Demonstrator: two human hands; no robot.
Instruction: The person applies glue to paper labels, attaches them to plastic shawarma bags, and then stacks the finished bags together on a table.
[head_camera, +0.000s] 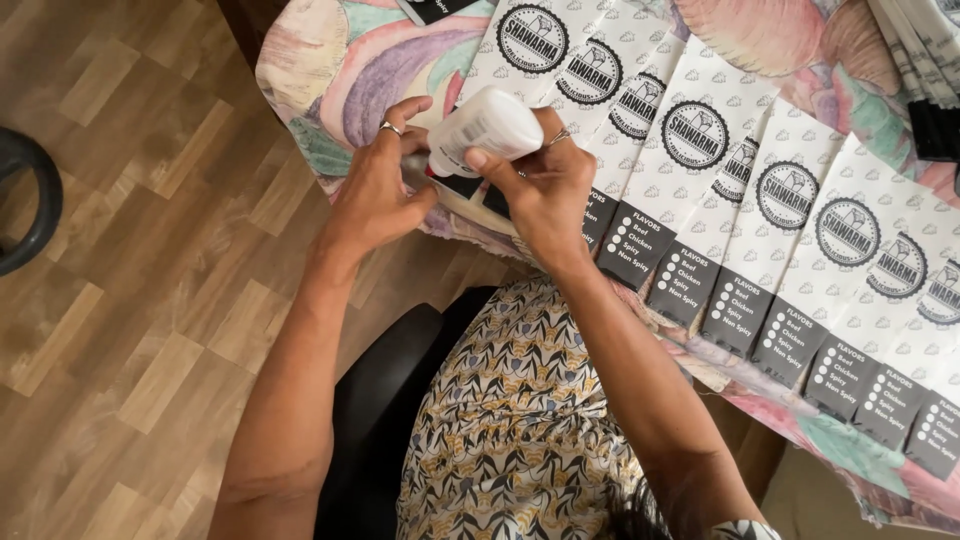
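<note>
While your right hand (545, 190) has its grip clamped on the white glue bottle (487, 128), your left hand (375, 190) pinches its tip over the printed paper sleeves (690, 150).

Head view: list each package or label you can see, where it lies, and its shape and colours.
Paper sleeves: overlapping row across the floral tablecloth; long, white, round black emblem, dark end panel.
White bottle: between left hand and right hand; printed label.
Dark-ended stack: upper right.
</note>
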